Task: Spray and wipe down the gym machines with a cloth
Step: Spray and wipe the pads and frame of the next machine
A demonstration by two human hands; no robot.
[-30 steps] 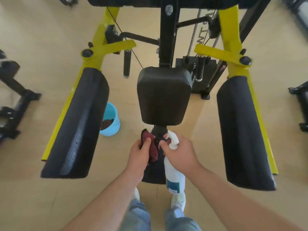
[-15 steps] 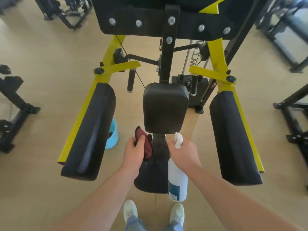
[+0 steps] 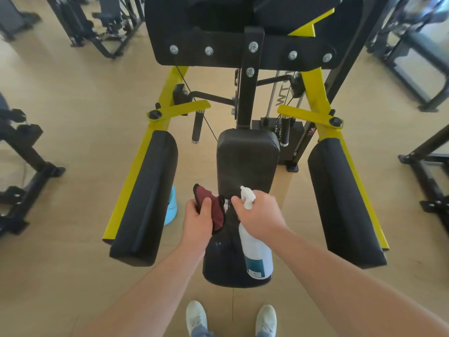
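A dark red cloth (image 3: pixel 211 210) is gripped in the left hand (image 3: pixel 197 222), with the thumb laid across it and the fingers curled beneath, and its loose end sticks up past the knuckles. A bottle (image 3: pixel 256 251) is clasped by the neck in the right hand (image 3: pixel 261 215). The fingers are wrapped round it and the forefinger is stretched forward beside the white spray head (image 3: pixel 246 197), which is pointed at the back pad (image 3: pixel 247 161). The white body and teal label of the bottle are hung below the hand, slightly tilted. The two hands are held just beside each other over the black seat (image 3: pixel 222 263), on which a few pale specks are seen. Whether cloth or bottle touches the seat cannot be told. The back pad is set upright beyond the seat on a black post (image 3: pixel 245 105). A long black pad is carried on a yellow arm at either side, the left pad (image 3: pixel 145 198) and the right pad (image 3: pixel 345 203), both well apart from the hands. A blue bucket (image 3: pixel 172 210) is partly hidden behind the left pad and is stood on the wood floor (image 3: pixel 73 142). Two white shoes (image 3: pixel 196 314) are seen at the bottom edge, and other black machines (image 3: pixel 21 171) are ranged round the edges.
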